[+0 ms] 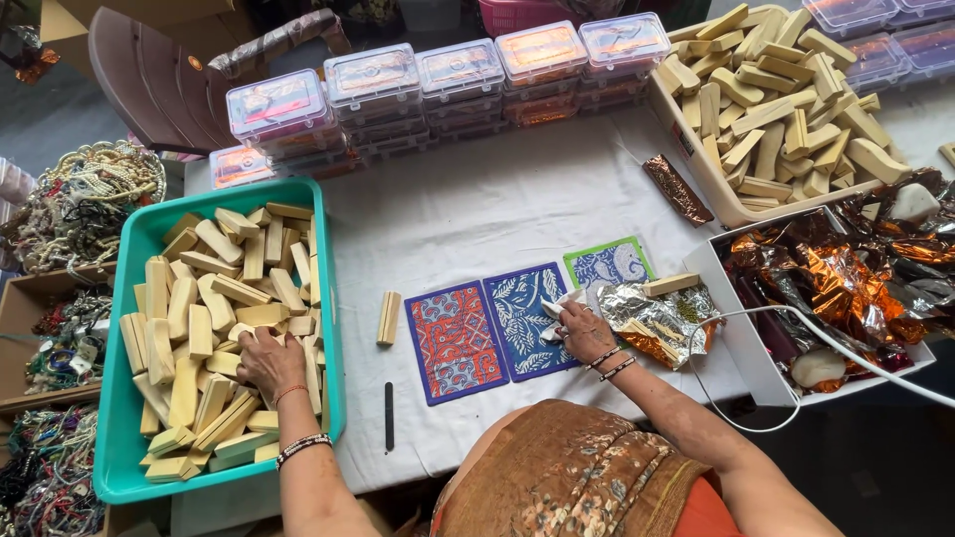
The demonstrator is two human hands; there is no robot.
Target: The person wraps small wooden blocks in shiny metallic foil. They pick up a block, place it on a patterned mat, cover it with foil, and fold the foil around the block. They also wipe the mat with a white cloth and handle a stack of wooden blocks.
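Reaching into the teal tray [119, 298], I see the left hand [267, 363] lying on the wooden blocks [214, 328], fingers curled among them, grip unclear. Right hand [585, 330] pinches foil [652, 316] at the blue card [522, 318], one block [670, 284] just beyond

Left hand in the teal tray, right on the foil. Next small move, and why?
Probably close the left hand on one wooden block and lift it out: that hand rests flat on the pile in the teal tray, while the right hand pins foil.
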